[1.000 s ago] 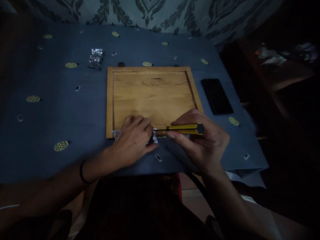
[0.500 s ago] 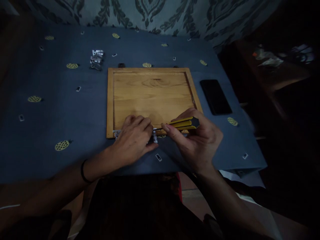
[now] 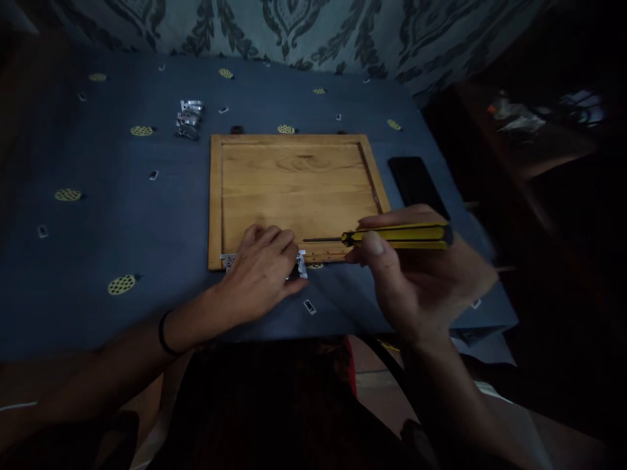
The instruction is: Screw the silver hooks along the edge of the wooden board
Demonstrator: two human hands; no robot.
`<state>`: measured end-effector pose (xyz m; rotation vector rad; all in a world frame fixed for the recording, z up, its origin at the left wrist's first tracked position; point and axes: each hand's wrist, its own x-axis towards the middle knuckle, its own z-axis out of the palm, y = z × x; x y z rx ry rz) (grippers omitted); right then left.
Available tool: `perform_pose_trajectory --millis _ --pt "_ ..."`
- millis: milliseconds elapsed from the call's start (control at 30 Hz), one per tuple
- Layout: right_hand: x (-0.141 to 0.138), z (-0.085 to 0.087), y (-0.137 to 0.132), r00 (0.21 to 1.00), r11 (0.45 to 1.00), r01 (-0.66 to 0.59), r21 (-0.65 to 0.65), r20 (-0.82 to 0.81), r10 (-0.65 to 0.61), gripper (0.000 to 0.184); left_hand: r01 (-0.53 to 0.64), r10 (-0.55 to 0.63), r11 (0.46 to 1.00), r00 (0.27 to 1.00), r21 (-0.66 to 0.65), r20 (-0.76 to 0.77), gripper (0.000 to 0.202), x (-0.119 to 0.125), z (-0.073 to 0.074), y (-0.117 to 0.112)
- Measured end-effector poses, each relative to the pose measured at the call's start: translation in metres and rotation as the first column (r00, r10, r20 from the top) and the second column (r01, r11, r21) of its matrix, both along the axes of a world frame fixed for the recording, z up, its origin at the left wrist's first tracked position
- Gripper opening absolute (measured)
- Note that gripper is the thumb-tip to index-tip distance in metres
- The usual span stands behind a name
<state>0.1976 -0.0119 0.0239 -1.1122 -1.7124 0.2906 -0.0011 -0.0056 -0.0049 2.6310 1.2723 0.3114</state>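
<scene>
A framed wooden panel (image 3: 294, 183), like a small cabinet door, lies flat on the cloth. At its near edge, a metal hinge (image 3: 302, 264) shows beside the thumb and fingers of my left hand (image 3: 259, 271), which is closed over it and hides much of it. Another metal piece (image 3: 228, 261) pokes out on the left side of that hand. My right hand (image 3: 416, 274) is closed round the handle of a yellow-and-black screwdriver (image 3: 401, 236). Its thin shaft points left above the panel's near edge, the tip apart from the hinge.
Several metal hinges (image 3: 189, 119) sit in a group at the back left. To the right of the panel lies a black phone (image 3: 416, 183), partly behind my right hand. A blue patterned tablecloth (image 3: 98, 235) covers the table, with a patterned curtain (image 3: 289, 29) behind.
My right hand has drawn the screwdriver back to the right, away from the hinge, and its shaft now shows. My left hand stays in place on the hinge.
</scene>
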Motion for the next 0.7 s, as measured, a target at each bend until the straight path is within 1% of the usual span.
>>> perform_pose_trajectory --millis 33,100,200,400,700 --pt "0.0011 0.0005 0.0 0.999 0.998 -0.032 -0.045 0.017 0.033 0.005 -0.003 0.003 1.0 1.0 0.01 -0.001 0.028 0.0001 -0.0005 0.0" --pt "0.0028 -0.0005 0.0001 0.995 0.991 -0.095 -0.095 0.028 0.099 0.008 -0.003 0.003 1.0 1.0 0.019 0.002 0.029 0.0004 -0.0011 -0.0001" --pt "0.0046 -0.0037 0.0005 0.987 0.986 -0.145 -0.078 0.055 0.15 0.01 -0.001 0.001 1.0 1.0 0.007 0.007 0.031 0.0007 -0.0006 0.0" --pt "0.0041 -0.0048 0.0008 0.984 0.988 -0.137 -0.064 0.105 0.143 0.006 -0.002 0.002 1.0 1.0 -0.024 -0.008 0.034 0.0014 0.0022 0.0001" --pt "0.0019 -0.0041 0.0025 0.979 0.99 -0.131 -0.044 0.153 0.136 0.004 -0.006 0.006 1.0 1.0 -0.013 -0.006 0.032 0.0017 -0.0001 -0.0004"
